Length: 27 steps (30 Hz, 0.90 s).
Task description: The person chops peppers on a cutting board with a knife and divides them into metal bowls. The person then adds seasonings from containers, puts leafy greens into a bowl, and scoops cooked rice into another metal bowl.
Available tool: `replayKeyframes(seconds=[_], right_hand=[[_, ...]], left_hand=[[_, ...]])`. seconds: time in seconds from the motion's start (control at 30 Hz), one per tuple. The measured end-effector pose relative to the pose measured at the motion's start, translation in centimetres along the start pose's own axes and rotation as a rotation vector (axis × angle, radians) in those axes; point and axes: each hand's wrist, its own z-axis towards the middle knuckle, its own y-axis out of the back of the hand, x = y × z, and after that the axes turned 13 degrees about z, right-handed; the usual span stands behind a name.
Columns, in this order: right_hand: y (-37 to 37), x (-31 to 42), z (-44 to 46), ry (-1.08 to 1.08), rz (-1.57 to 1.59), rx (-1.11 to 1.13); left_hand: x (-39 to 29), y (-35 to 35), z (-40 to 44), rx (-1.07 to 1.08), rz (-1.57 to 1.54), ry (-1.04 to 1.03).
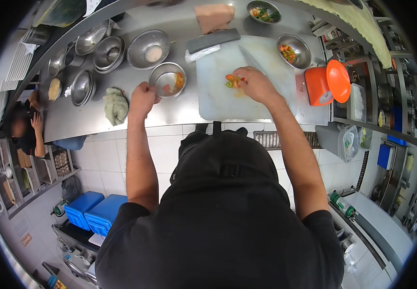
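My left hand [143,100] is closed on the near-left rim of a metal bowl [159,91], which holds some orange and pinkish-red pieces. On the white cutting board [213,103] lies a small heap of red, green and orange chopped vegetables [231,83]. The fingers of my right hand [257,85] are bent together over the right side of this heap, gripping pieces; the fingertips are partly hidden. Just beyond that hand, a knife [251,59] rests on the board. A dark grey long block [213,40] and a white cloth [202,54] lie at the board's far-left edge.
A bowl of chopped peppers [290,52] and an orange scale [318,85] stand on the right. Farther back is a bowl with greens [264,13]. Metal bowls [109,53] and a green cloth [116,106] occupy the left. Another person [27,123] is at the far left.
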Motion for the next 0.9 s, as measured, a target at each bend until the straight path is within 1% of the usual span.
replayKeyframes(seconds=[0.03,0.13,0.17,0.23,0.27,0.33,0.37,0.4,0.47,0.5,0.53,0.57,0.6,0.7,0.77,0.8,0.9], right_hand=[[0.5,0.2,-0.5,0.016,0.018,-0.057],[2.5,-0.1,-2.7,-0.083,-0.033,-0.206],[2.8,-0.6,-3.9,-0.162,-0.094,-0.241],[2.7,-2.1,-6.5,-0.322,-0.220,-0.316],[2.3,-2.7,-8.0,-0.360,-0.279,-0.326],[1.0,-4.0,-10.8,-0.442,-0.395,-0.348],[0.3,-4.7,-11.5,-0.437,-0.377,-0.373],[-0.4,-5.5,-12.3,-0.432,-0.361,-0.397],[-0.9,-6.0,-12.9,-0.410,-0.342,-0.427],[-0.9,-5.7,-12.9,-0.427,-0.344,-0.414],[-0.8,-5.3,-12.8,-0.445,-0.343,-0.405],[-0.7,-5.0,-12.7,-0.464,-0.344,-0.401],[-0.8,-5.3,-12.8,-0.428,-0.356,-0.411],[-1.2,-6.2,-13.3,-0.350,-0.389,-0.419],[-1.5,-5.7,-13.1,-0.331,-0.386,-0.398],[-1.5,-4.3,-13.0,-0.320,-0.366,-0.422],[-1.6,-1.3,-12.5,-0.465,-0.196,-0.339]], left_hand=[[0.5,0.2,0.1,0.012,-0.073,0.038],[1.9,0.0,0.2,0.010,-0.129,0.096],[2.4,0.1,0.1,0.007,-0.137,0.115],[2.6,0.2,-0.2,-0.144,0.238,0.101],[2.6,0.2,-0.5,-0.220,0.425,0.092],[-1.1,0.2,-3.3,-0.530,0.513,-0.037],[-2.4,0.1,-4.1,-0.683,0.554,-0.103],[-2.5,-0.5,-3.6,-0.661,0.468,-0.264],[-4.1,-3.5,-3.2,-0.356,0.155,-0.438],[-5.6,-5.4,-3.1,-0.323,0.299,-0.602],[-8.1,-7.3,-4.0,-0.169,0.290,-0.516],[-9.6,-9.3,-3.9,-0.097,0.299,-0.575],[-10.5,-11.4,-3.4,-0.022,0.304,-0.636],[-11.2,-16.6,-1.2,-0.040,0.458,-0.829],[-11.9,-17.9,-0.3,0.032,0.502,-0.835],[-12.1,-18.5,-0.2,0.073,0.525,-0.838],[-12.2,-19.4,-0.1,0.153,0.495,-0.866]])
